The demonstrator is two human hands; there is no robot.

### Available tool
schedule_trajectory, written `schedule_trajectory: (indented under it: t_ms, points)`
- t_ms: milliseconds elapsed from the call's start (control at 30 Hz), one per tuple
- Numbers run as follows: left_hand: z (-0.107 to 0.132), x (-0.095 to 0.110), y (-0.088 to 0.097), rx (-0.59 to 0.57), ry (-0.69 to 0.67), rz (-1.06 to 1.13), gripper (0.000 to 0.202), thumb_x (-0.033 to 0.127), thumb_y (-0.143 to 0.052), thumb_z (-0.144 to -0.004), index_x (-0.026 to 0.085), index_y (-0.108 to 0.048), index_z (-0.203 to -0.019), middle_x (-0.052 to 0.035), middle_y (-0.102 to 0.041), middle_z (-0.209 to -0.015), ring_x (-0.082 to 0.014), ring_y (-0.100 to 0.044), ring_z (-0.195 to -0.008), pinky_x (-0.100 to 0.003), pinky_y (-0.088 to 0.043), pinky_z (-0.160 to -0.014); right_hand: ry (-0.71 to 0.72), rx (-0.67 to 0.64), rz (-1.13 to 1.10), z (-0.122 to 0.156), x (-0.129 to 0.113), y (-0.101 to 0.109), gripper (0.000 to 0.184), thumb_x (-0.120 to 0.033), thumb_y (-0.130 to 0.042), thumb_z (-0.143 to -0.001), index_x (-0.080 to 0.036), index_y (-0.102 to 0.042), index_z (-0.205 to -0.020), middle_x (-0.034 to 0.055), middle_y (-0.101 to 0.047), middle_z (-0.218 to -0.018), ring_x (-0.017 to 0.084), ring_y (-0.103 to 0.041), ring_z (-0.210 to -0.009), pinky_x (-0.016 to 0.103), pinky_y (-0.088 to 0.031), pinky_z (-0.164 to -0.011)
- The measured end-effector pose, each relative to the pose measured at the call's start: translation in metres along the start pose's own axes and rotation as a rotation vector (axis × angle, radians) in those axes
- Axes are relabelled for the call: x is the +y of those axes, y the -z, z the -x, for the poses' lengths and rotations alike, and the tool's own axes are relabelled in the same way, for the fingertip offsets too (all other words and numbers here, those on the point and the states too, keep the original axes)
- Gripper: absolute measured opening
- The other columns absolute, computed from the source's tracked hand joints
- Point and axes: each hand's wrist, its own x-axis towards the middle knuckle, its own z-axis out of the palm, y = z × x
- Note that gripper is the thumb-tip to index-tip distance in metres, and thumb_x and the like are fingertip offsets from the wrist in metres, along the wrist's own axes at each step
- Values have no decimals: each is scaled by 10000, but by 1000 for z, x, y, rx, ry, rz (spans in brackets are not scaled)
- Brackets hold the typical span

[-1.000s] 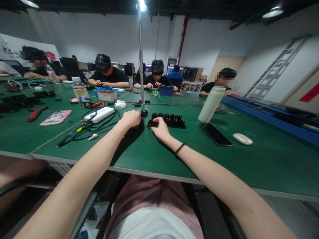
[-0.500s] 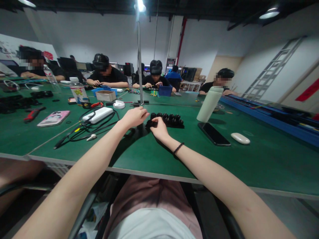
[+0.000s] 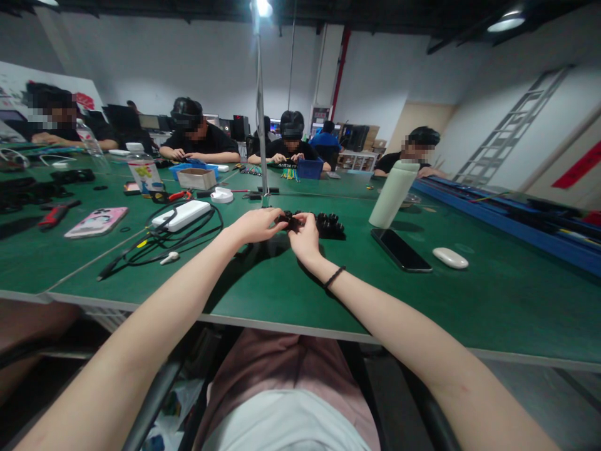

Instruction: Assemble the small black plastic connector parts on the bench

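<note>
A row of small black rounded parts (image 3: 332, 227) stands on the green table (image 3: 263, 294) in front of me. At the row's left end, my left hand (image 3: 259, 225) closes its fingertips on a small black part (image 3: 287, 217), whose exact kind is too small and dark to tell. My right hand (image 3: 306, 239), with a dark band at the wrist, pinches at the same part from the right. The fingers of both hands nearly meet there and hide much of it.
Left of my hands lie a white power bank (image 3: 181, 215), black cables (image 3: 134, 252) and an earbud (image 3: 169, 257). On the right are a green bottle (image 3: 393, 195), a phone (image 3: 401, 250) and a white case (image 3: 450, 258). A metal pole (image 3: 261, 113) rises behind. Co-workers sit across the table.
My left hand has moved right and slightly down to meet the right hand at the black part. My right hand has shifted a little right and up. The view has tilted slightly.
</note>
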Motion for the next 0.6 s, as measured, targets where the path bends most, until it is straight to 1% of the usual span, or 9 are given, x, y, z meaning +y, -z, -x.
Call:
schedule_trajectory:
  t_ms: [67, 133, 200, 267, 400, 500, 600]
  points:
    - [1, -2, 0, 14, -26, 29, 479, 498, -363, -935, 180, -501, -1265, -117, -624, -1237, -254, -597, -1133, -339, -447, -933, -19, -4, -25, -1, -1, 0, 363, -15, -536, -644, -211, -440, -935, 51, -588, -1008, 172, -617, -933, 348, -494, -914]
    - [2, -3, 0, 19, -59, 52, 529, 504, -443, -894, 183, -461, -1314, -121, -592, -1272, -263, -588, -1148, -345, -448, -938, -42, -4, -41, -2, -2, -1, 355, -22, -543, -655, -207, -448, -943, 54, -598, -1020, 172, -625, -949, 341, -494, -917]
    - [2, -4, -1, 14, -62, 45, 563, 436, -519, -853, 190, -424, -1351, -121, -566, -1295, -267, -587, -1148, -342, -459, -923, -61, -1, -48, -2, -2, -1, 351, -30, -552, -673, -203, -461, -965, 59, -610, -1034, 171, -632, -973, 338, -489, -933]
    - [2, -4, -1, 11, -31, 12, 560, 349, -542, -835, 197, -418, -1360, -117, -562, -1295, -266, -593, -1137, -337, -468, -905, -69, -4, -52, -2, -2, -2, 353, -39, -569, -690, -200, -473, -990, 63, -621, -1051, 170, -635, -995, 334, -484, -948]
    - [1, -3, -1, 41, 22, -42, 470, 285, -477, -880, 193, -459, -1341, -105, -576, -1283, -259, -604, -1120, -332, -469, -907, -76, -28, -58, -3, -2, -4, 347, -81, -616, -720, -188, -500, -1030, 81, -639, -1083, 174, -650, -988, 332, -494, -940]
    - [1, -2, -1, 73, 39, -68, 464, 268, -428, -916, 182, -449, -1372, -107, -568, -1305, -259, -599, -1131, -330, -467, -916, -82, -40, -51, -3, -2, -4, 361, -113, -647, -729, -168, -517, -1061, 97, -647, -1096, 184, -663, -968, 338, -498, -934]
    - [1, -1, -1, 88, 30, -84, 458, 274, -383, -945, 159, -446, -1383, -115, -580, -1283, -270, -606, -1116, -339, -474, -903, -80, -57, -54, -1, -3, -2, 397, -108, -654, -726, -145, -520, -1098, 113, -649, -1113, 185, -673, -937, 331, -504, -921]
